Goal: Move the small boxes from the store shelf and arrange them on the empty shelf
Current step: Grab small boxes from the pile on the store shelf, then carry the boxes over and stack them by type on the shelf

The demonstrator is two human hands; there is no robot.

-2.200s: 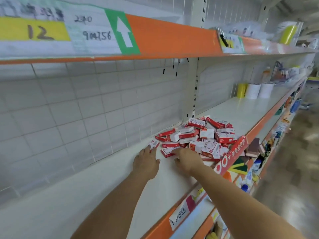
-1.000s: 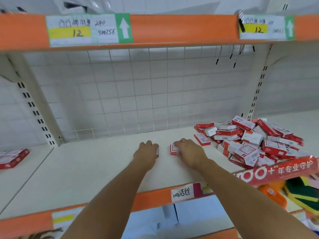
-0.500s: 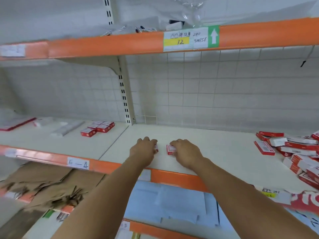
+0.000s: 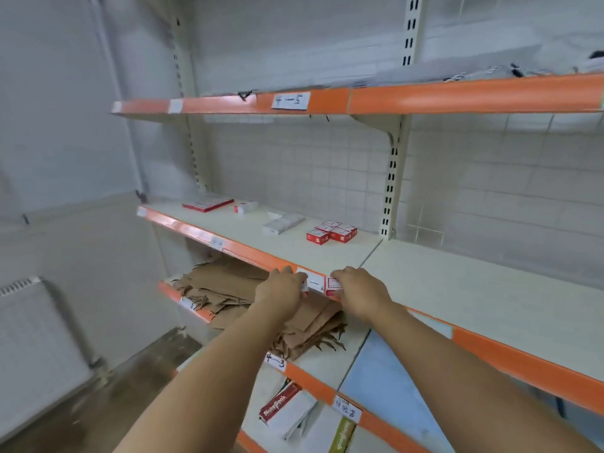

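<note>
Two hands (image 4: 322, 291) each hold a small box (image 4: 332, 286), mostly hidden by fingers

A handwritten white label (image 4: 290, 100) at 12 o'clock on the upper shelf's orange edge reads "4-5". At 6 o'clock, another label (image 4: 275, 361) on the lower shelf's edge reads "4-3". The remaining tags are too blurred to read.

Cream metal shelving (image 4: 457, 289) with orange front edges (image 4: 425, 96) stands against a white wire-grid back panel (image 4: 310, 171). Slotted uprights (image 4: 390, 178) carry the brackets. Grey wall (image 4: 58, 109) at left; white radiator (image 4: 36, 335) below it. Floor (image 4: 130, 380) dark, mottled. Light even, diffuse.
</note>
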